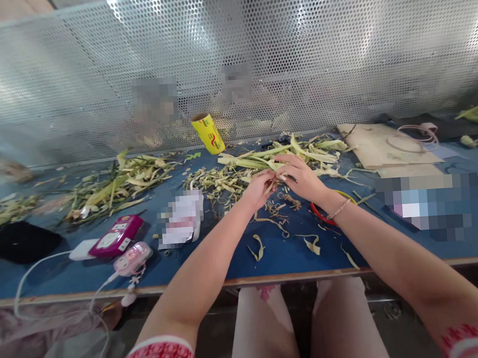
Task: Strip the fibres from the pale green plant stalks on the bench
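Observation:
Both hands meet over the middle of the table, fingertips nearly touching. My left hand (262, 189) is closed in a pinch on a thin pale husk strip (271, 187). Beside it, my right hand (301, 178) is bent around the same strip at thumb and fingers, partly hiding it. Just behind them lies a heap of long yellow-green husk leaves (314, 150). Small shredded bits (219, 183) spread to the left of the hands. Loose curled strips (312, 244) lie nearer the table's front edge.
A yellow printed tube (209, 135) stands tilted against the perforated metal panel (275, 47). Another leaf pile (118, 186) is at left, with a magenta box (116, 236) and pink cabled device (133, 258). A red-yellow ring (322, 214) lies under my right wrist; cardboard (386, 145) lies at right.

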Motion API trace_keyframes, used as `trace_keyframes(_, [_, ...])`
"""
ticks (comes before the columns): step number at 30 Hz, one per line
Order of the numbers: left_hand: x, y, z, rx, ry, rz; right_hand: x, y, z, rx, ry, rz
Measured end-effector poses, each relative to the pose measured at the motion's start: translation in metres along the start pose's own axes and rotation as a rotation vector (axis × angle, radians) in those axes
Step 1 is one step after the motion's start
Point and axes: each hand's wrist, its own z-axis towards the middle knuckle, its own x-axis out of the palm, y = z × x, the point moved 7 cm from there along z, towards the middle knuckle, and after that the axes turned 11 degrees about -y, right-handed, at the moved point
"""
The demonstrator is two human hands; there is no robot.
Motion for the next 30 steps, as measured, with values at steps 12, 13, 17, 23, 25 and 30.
trace_keyframes(12, [-0.003, -0.008, 0.005, 0.245, -0.008, 0.221, 0.005, -0.006, -0.001, 0.145, 0.001, 0.150])
trace_keyframes(13, [-0.004, -0.008, 0.006, 0.254, -0.008, 0.235, 0.006, -0.007, -0.001, 0.155, 0.006, 0.159])
trace_keyframes(17, [-0.005, -0.007, 0.008, 0.268, -0.015, 0.269, 0.009, -0.010, -0.001, 0.222, 0.044, 0.202])
trace_keyframes(23, [-0.007, -0.006, 0.009, 0.271, -0.033, 0.310, 0.012, -0.016, -0.002, 0.314, 0.050, 0.242])
trace_keyframes(25, [-0.007, -0.007, 0.008, 0.284, -0.031, 0.337, 0.013, -0.018, -0.003, 0.348, 0.069, 0.278])
trace_keyframes(30, [-0.007, -0.008, 0.008, 0.305, -0.019, 0.394, 0.017, -0.019, -0.004, 0.438, 0.138, 0.380])
